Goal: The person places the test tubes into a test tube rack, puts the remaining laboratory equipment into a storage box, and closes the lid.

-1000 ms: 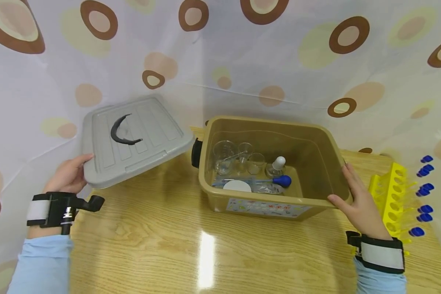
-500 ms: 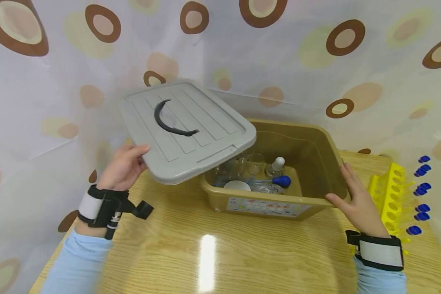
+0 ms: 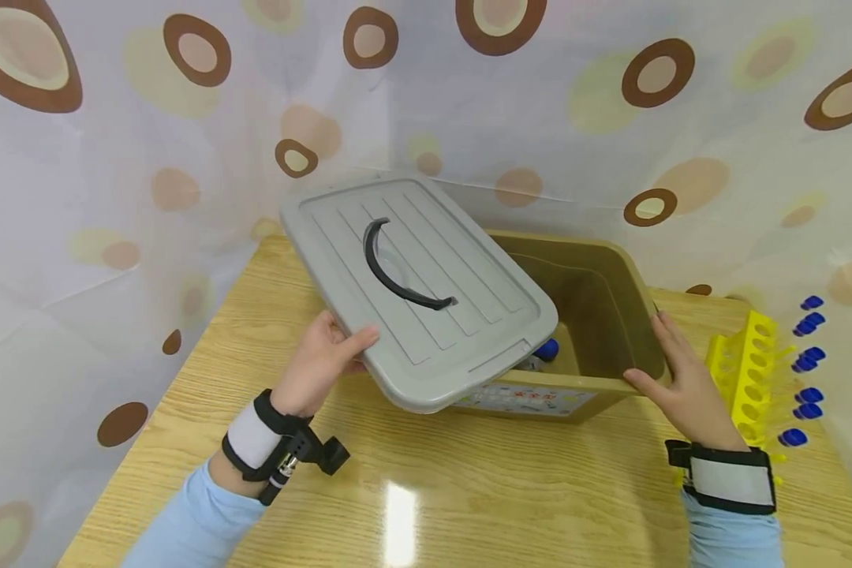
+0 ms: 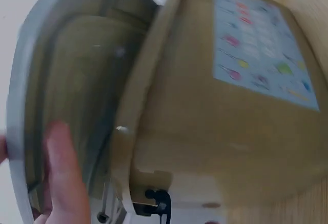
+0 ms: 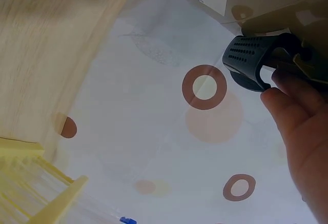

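Note:
My left hand (image 3: 315,367) grips the left edge of a grey plastic lid (image 3: 461,272), thumb on top and fingers beneath. The lid carries a curved black handle (image 3: 397,288) and slants over the left part of a tan storage box (image 3: 603,315). In the left wrist view, a gap shows between the lid's underside (image 4: 87,75) and the box rim (image 4: 128,126). At the box's front right corner my right hand (image 3: 696,402) holds the rim, thumb on the front edge. Its fingers lie near a black latch (image 5: 248,60) in the right wrist view. A blue rubber bulb (image 3: 547,349) shows inside; the lid hides the other contents.
A yellow test tube rack (image 3: 752,379) with several blue-capped tubes (image 3: 793,437) stands right of the box, close to my right wrist. A printed label (image 3: 528,400) is on the box front. Patterned cloth (image 3: 575,158) hangs behind the wooden table (image 3: 504,489).
My left hand has carried the lid rightward, from beside the box to over its left part, covering the glassware. My right hand stays on the box corner.

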### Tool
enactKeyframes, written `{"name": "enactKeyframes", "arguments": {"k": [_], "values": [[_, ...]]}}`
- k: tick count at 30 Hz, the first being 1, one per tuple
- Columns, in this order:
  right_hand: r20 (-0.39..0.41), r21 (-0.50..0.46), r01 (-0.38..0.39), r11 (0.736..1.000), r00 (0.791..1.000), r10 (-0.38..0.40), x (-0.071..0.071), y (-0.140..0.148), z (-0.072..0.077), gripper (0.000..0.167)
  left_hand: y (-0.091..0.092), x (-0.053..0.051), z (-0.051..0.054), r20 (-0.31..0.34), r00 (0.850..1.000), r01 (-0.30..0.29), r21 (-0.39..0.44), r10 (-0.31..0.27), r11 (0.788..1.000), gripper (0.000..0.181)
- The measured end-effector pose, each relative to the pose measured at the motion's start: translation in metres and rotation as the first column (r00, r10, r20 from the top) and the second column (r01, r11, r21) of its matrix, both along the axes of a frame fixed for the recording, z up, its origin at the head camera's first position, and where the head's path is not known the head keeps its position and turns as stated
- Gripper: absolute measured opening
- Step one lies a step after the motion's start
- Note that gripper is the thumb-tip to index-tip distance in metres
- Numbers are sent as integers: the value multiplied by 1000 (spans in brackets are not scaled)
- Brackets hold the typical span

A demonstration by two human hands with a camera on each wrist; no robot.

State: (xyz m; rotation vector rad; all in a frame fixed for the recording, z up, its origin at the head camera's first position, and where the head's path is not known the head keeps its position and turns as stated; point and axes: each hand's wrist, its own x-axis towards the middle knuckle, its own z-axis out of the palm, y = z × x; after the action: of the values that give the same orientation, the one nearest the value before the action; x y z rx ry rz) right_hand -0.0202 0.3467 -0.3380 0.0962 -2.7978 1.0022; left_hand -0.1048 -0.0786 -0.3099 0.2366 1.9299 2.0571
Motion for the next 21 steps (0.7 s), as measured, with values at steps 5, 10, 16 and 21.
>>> {"name": "enactKeyframes", "arguments": {"k": [5,10,16,21], "values": [[-12,2,-1,1000,1000,1,-1,3,0,79,11,13,-4,24,1000,11,-63,-9,998,24],[-43,-33,-27,999,999,26,-1,5,-3,71,26,26,-14,87,986,140,-13,-139,990,32],[-88,-176,-110,978,992,95,1,5,-7,67,53,40,-23,153,951,260,74,-268,963,42],[-90,-243,-145,959,988,127,1,5,-6,80,83,51,-29,207,930,279,141,-304,950,43]]}}
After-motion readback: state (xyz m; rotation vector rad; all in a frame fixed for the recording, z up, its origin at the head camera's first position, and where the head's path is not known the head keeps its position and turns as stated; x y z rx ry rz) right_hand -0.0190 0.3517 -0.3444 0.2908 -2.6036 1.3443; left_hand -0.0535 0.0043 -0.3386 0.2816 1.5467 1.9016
